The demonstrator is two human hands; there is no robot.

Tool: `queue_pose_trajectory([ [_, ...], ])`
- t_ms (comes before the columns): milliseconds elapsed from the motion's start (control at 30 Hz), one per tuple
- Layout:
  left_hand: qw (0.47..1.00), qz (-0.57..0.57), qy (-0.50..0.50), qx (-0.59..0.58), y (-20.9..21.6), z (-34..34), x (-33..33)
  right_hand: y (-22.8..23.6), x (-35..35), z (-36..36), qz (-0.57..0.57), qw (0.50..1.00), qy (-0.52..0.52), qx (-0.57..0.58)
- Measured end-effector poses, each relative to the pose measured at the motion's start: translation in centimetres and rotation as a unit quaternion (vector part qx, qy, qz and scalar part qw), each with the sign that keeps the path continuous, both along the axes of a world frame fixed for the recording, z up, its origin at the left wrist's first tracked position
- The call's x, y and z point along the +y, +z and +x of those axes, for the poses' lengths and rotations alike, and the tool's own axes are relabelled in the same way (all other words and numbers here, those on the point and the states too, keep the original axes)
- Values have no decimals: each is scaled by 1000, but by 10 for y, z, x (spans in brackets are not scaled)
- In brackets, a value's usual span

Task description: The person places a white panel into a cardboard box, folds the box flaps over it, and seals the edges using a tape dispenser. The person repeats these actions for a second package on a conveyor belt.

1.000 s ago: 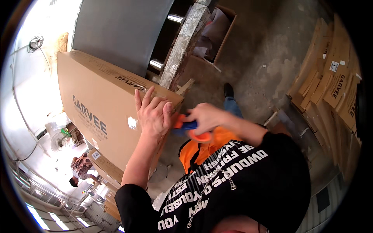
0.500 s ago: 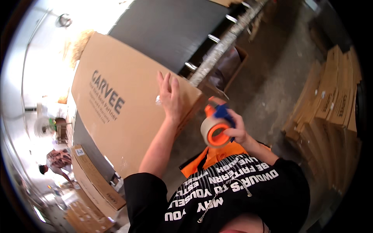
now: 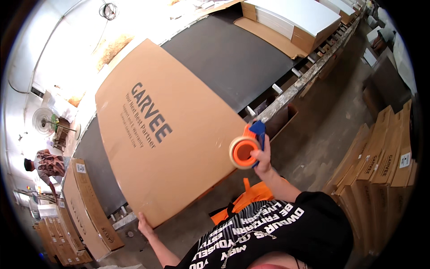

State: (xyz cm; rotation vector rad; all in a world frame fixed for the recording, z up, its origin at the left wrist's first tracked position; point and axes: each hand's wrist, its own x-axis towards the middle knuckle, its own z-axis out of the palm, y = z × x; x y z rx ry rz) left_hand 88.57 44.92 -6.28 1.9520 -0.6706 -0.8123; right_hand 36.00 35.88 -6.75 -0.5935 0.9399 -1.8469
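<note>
A large flat brown cardboard box (image 3: pixel 188 148) with dark print lies on a grey conveyor belt (image 3: pixel 233 58). At its near left corner, my left hand (image 3: pixel 146 227) grips the edge; some of its fingers are hidden. My right hand (image 3: pixel 264 158) is closed round the handle of a tape dispenser (image 3: pixel 256 129) with orange and blue parts. A roll of tape (image 3: pixel 233 154) with an orange hub sits on it. The dispenser is over the right end of the box; whether it touches the cardboard I cannot tell.
Farther up the belt stands an open carton (image 3: pixel 309 38) holding white panels. Flattened or flat boxes (image 3: pixel 380 157) are stacked at the right. Another long box (image 3: pixel 85 206) lies at the left, near a person (image 3: pixel 49 166) and a fan (image 3: pixel 43 121). A metal rail (image 3: pixel 291 96) edges the belt.
My left hand has gone from the top near the box's right end to its near left corner. The tape dispenser is now closer to the box's right end. The view has shifted.
</note>
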Motion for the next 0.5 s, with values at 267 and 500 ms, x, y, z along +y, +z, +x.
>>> queue_pose_trajectory([
  [267, 994, -84, -20, 70, -1, -150, 28, 14, -125, -100, -42, 989, 121, -70],
  [500, 788, 129, -517, 308, 63, -452, -69, 35, -498, -205, 63, 983, 48, 167],
])
